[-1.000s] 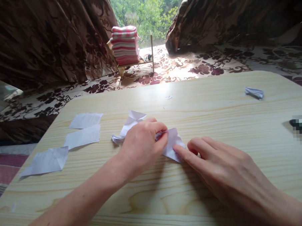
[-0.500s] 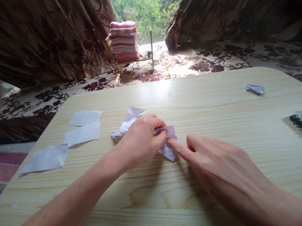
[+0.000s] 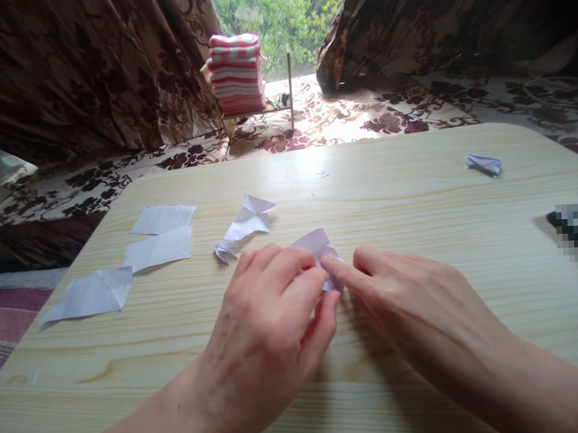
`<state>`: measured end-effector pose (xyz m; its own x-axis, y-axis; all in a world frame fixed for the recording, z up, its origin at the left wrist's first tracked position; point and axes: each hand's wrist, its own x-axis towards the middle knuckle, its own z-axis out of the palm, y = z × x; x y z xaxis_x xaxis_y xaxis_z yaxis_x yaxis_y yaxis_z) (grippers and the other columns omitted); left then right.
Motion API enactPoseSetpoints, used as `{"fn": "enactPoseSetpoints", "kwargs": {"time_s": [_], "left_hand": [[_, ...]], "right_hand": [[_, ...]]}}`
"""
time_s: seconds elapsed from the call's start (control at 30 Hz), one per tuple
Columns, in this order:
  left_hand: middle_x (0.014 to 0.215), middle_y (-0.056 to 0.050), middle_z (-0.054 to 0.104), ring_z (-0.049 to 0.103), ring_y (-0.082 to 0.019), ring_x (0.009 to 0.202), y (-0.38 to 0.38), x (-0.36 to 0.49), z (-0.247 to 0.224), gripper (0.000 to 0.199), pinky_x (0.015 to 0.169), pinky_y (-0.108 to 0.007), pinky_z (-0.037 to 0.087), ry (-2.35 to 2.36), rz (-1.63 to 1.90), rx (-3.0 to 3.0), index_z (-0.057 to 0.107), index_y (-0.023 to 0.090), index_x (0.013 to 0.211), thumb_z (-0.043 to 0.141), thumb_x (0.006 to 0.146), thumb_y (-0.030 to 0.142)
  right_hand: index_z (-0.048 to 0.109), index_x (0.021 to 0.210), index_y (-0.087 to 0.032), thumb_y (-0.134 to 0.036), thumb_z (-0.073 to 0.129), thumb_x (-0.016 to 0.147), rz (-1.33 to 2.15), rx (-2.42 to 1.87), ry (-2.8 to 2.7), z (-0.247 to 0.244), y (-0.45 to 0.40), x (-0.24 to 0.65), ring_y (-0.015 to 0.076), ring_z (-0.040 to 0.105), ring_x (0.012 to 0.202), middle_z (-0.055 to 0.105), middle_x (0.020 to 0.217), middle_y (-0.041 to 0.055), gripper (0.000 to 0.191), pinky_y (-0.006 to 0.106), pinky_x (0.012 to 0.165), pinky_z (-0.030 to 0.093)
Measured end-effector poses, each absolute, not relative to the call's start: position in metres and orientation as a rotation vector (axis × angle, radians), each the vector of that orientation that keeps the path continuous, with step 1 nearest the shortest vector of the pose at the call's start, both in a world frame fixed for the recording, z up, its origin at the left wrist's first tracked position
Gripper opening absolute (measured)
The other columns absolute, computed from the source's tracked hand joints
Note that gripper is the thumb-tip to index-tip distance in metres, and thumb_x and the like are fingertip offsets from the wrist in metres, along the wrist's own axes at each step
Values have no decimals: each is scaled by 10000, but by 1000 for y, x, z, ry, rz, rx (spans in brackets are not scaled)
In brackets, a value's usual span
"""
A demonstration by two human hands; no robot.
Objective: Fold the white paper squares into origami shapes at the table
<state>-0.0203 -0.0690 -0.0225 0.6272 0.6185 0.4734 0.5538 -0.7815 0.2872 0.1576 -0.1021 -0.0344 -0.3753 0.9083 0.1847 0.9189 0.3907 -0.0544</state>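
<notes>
A small piece of white paper point(image 3: 315, 242) lies on the table between my hands, with creases partly hidden by the fingers. My left hand point(image 3: 270, 322) is closed, its thumb and fingers pinching the near side of the paper. From the right, my right hand point(image 3: 412, 300) presses its index fingertip onto the paper; its other fingers are curled and its thumb is hidden. Just beyond my left hand lie a creased sheet of paper point(image 3: 251, 217) and a small folded paper piece point(image 3: 223, 253).
Three paper rectangles point(image 3: 159, 249) lie at the left of the wooden table point(image 3: 403, 199). A folded paper piece point(image 3: 484, 164) sits far right, near a dark blurred object point(image 3: 565, 230) at the edge. Pink-striped folded cloths point(image 3: 236, 75) are stacked on a stand behind.
My left hand has drawn nearer and turned, uncovering the creased sheet and small folded piece. The paper's near corner has been folded up under the fingers. My right hand has barely moved.
</notes>
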Motion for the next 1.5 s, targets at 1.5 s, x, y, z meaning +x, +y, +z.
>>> {"fn": "enactPoseSetpoints", "kwargs": {"time_s": [1.5], "left_hand": [[1198, -122, 680, 566, -285, 1039, -78, -19, -39, 319, 878, -446, 460, 1019, 509, 2889, 674, 105, 1129, 466, 907, 204]], "right_hand": [[746, 878, -195, -220, 556, 852, 584, -1657, -2046, -39, -72, 161, 136, 552, 620, 640, 769, 31, 193, 259, 569, 384]]}}
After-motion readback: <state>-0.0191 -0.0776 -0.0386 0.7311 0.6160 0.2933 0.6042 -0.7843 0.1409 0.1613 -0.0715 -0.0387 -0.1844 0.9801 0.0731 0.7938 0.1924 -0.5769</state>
